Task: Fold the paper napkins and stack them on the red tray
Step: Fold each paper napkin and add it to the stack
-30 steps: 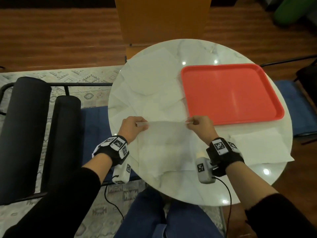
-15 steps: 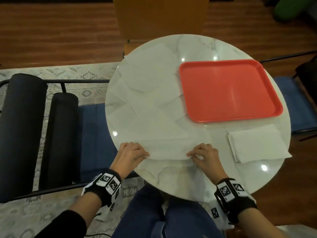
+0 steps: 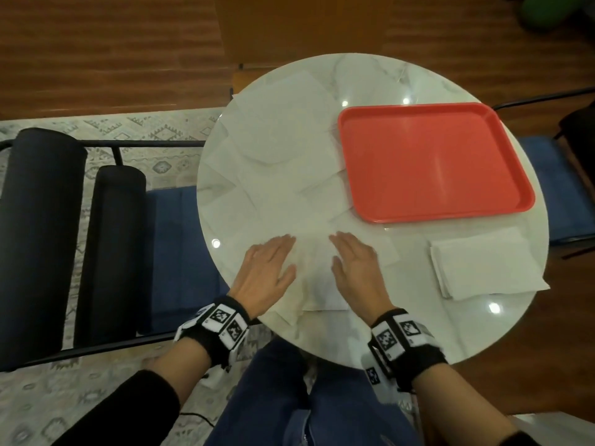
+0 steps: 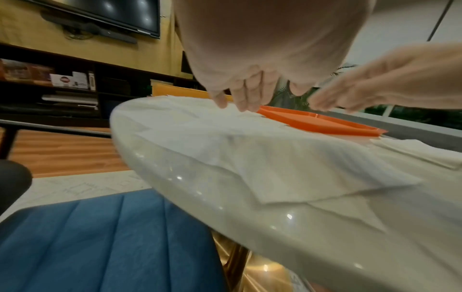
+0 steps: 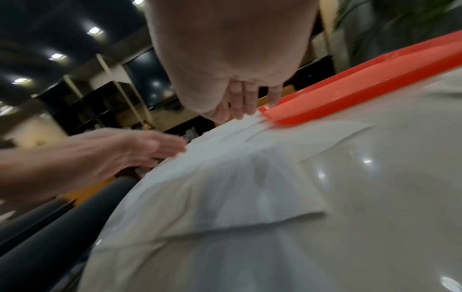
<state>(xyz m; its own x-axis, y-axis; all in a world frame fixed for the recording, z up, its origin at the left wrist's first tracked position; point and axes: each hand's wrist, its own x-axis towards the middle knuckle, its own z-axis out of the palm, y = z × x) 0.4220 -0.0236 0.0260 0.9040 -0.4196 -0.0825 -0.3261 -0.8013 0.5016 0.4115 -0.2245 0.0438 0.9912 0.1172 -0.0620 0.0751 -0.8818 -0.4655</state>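
Here both hands, left hand (image 3: pixel 267 272) and right hand (image 3: pixel 357 265), press flat, fingers (image 3: pixel 343 241) straight and gripping nothing, on the folded napkin (image 3: pixel 314 278) near the red tray (image 3: pixel 431 162), likely to set its crease.

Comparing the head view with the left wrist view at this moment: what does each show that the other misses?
Only the head view shows the whole inside of the red tray, with no napkins on it, and both wrist bands. Only the left wrist view shows the wall screen and shelves behind the table. Both show the left hand and right hand with straight fingers over the folded napkin, plus the napkin stack beside the tray.
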